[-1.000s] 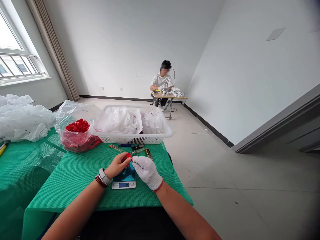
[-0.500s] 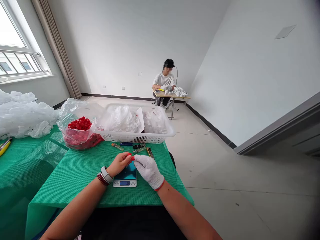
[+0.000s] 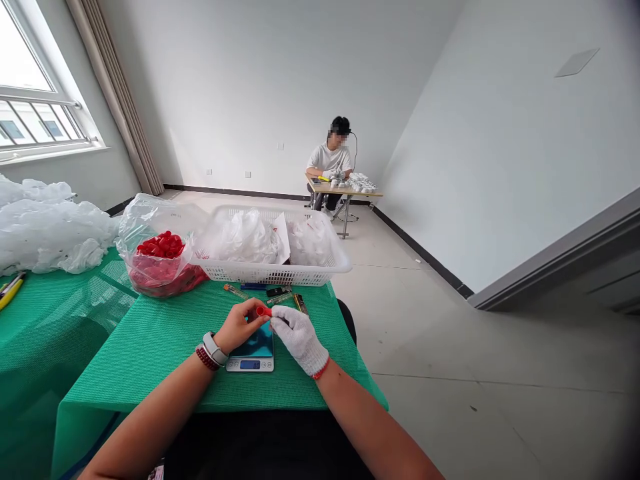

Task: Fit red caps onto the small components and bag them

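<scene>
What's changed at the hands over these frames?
The red plastic piece, pinched in the bare left hand, shifted right, its end now at the gloved right hand, which drew slightly right. Nothing was let go. The digital scale and bag of red pieces stayed put.

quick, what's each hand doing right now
left hand: closed, pinching a small red plastic cap
white knit-gloved right hand: touching the cap, can't tell if gripping

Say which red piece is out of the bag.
The red piece between the bare left hand and gloved right hand; the others lie heaped in the clear bag.
</scene>
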Available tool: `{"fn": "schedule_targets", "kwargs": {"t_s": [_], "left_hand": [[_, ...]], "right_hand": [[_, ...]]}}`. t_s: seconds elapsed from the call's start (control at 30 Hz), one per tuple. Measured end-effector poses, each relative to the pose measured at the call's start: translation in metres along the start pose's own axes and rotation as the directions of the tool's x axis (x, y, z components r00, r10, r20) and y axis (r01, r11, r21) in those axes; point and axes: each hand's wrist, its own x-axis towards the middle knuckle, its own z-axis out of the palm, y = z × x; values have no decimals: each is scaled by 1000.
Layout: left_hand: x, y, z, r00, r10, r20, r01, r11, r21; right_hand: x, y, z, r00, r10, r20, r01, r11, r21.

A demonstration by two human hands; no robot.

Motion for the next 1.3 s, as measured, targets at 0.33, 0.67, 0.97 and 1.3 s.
{"fn": "schedule_targets", "kwargs": {"t_s": [0.33,0.67,0.97,1.3], "left_hand": [[1,0,1,996,-38,80,42,997,-59],[3,-2,-3,997,-45,67,63,954,-294],[3,-2,-1,996,-82,40,90,956,-278],[0,-2,-2,994,-77,74,85,990,-109]], "right_hand": [[-2,-3,-4,999,29,24,-31,996,89],[-3,13,-2,994,38,-104,-16,979,204],[-4,8,-4,999,-32,-40,34,998,49],[-2,-11,-5,997,-56,46,58,998,-34]]}}
